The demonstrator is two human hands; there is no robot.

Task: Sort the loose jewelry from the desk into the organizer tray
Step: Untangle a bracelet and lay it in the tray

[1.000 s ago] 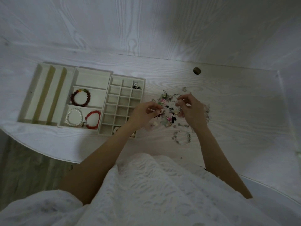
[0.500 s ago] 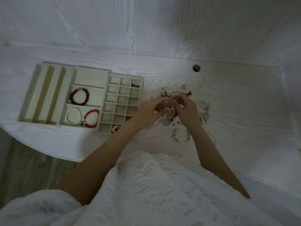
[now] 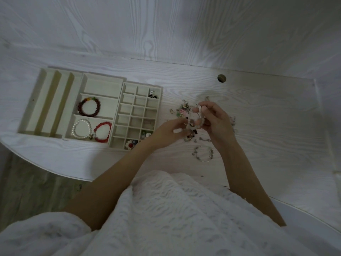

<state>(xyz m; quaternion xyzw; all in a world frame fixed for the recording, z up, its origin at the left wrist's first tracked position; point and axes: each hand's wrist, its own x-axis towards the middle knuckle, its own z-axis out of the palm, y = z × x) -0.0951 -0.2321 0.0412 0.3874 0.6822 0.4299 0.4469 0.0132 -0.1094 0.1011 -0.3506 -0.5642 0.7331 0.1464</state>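
The cream organizer tray [image 3: 142, 86] lies on the left of the desk. Its middle section holds a dark red bracelet [image 3: 79, 108], a pearl bracelet [image 3: 73, 129] and a bright red bracelet [image 3: 104, 123]. The small-cell grid holds earrings [image 3: 153, 95] at the top right and flower pieces [image 3: 130, 144] at the bottom. Right of the tray lies a tangled pile of loose jewelry [image 3: 183, 110]. Just above it, my left hand [image 3: 164, 133] and my right hand [image 3: 215, 122] each pinch a pale beaded bracelet [image 3: 191, 127] held between them.
A thin beaded bracelet [image 3: 203, 154] lies on the desk near my right wrist. A round cable hole [image 3: 221, 78] sits at the back. The desk's curved front edge [image 3: 55, 169] runs below the tray. The long slots [image 3: 46, 100] at the tray's left hold nothing.
My hands were pinched together over the pile; they have drawn slightly apart, with the pale bracelet now held between them.
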